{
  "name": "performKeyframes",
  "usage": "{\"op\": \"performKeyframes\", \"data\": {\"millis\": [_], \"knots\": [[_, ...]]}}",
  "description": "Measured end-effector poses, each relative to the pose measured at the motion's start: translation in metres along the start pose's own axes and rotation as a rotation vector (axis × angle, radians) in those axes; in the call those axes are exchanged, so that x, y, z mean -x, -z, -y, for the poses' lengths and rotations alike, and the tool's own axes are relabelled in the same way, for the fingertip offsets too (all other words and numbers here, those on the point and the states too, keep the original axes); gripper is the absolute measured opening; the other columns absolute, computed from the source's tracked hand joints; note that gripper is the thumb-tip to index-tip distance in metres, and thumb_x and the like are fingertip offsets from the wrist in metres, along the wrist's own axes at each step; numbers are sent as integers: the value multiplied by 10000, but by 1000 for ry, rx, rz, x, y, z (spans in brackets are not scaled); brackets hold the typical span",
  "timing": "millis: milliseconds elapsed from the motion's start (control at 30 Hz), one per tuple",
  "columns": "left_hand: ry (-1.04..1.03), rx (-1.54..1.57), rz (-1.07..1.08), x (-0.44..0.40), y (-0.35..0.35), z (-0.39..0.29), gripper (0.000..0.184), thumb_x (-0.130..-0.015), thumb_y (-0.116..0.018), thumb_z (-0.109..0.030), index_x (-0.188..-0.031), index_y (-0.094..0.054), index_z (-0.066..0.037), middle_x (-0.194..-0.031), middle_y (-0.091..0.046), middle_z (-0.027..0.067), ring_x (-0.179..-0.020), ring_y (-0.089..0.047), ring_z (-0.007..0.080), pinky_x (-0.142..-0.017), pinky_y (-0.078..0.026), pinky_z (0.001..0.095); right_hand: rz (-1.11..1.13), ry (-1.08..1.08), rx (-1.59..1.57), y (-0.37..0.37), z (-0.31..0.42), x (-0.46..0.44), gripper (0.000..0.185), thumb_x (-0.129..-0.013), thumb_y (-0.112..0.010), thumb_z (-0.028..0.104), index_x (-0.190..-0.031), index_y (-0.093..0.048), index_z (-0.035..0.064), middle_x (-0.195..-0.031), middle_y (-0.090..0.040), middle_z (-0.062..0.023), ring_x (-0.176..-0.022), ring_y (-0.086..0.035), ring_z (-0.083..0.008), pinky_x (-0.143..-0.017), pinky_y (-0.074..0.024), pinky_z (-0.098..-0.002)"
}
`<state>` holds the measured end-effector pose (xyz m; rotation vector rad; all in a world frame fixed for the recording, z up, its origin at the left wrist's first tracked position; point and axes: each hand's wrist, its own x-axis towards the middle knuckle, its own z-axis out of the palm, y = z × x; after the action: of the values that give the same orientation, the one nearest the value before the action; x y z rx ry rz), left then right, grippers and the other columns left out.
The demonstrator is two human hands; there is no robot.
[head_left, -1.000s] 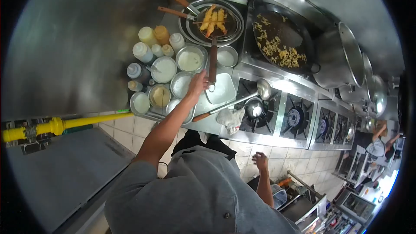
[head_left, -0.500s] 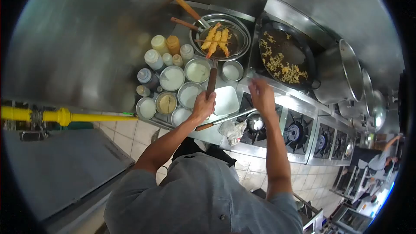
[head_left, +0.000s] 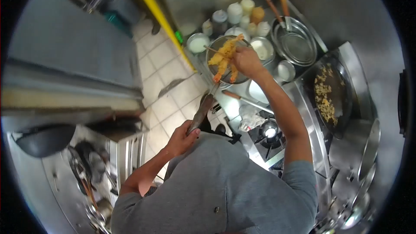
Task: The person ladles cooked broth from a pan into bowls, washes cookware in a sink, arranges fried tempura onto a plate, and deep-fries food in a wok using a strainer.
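My left hand [head_left: 183, 138] is wrapped round the dark wooden handle [head_left: 202, 112] of a round mesh strainer [head_left: 212, 70]. Several golden battered shrimp [head_left: 222, 66] lie in the strainer, with a thin wooden skewer [head_left: 212, 50] across them. Over the strainer, my right hand [head_left: 248, 63] has its fingers closed at the shrimp, at the skewer's right end. Those fingertips are partly hidden by the hand itself. Beneath and behind the strainer are metal containers of pale contents, such as one [head_left: 199, 42] at its left and another [head_left: 262, 48] at its right.
Squeeze bottles [head_left: 235, 14] line the back wall. A nested metal bowl [head_left: 294, 45] with two wooden-handled tools stands behind right. Fried bits lie in a dark wok [head_left: 336, 99] on the right. A wooden-handled utensil [head_left: 249, 100] crosses the counter near a burner [head_left: 269, 131]. A yellow pipe [head_left: 158, 15] runs at left.
My left hand has brought the strainer of shrimp off the metal bowl, leftward and closer to my body. My right hand has moved from above the stove edge onto the shrimp. The view has turned left.
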<state>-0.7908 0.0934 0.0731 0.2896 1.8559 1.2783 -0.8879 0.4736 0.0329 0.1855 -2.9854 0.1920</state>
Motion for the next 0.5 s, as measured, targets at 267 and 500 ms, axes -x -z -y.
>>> {"op": "performKeyframes", "data": {"millis": [267, 500], "knots": [[67, -27, -388, 116, -20, 85, 312, -1004, -590, -331, -1047, -557, -24, -672, -554, 8, -581, -497, 86, -523, -402, 268, 178, 252, -38, -76, 183, -43, 144, -782, -659, 181, -849, -748, 90, -904, -719, -114, -870, -713, -305, -781, -556, -435], [187, 171, -463, 152, -9, 112, 291, -1005, -589, -303, -1051, -570, -16, -670, -555, 4, -593, -495, 79, -531, -403, 269, 127, 122, -171, -69, 259, -60, 213, -795, -669, 239, -893, -734, 61, -896, -716, -139, -861, -721, -308, -726, -573, -426]]}}
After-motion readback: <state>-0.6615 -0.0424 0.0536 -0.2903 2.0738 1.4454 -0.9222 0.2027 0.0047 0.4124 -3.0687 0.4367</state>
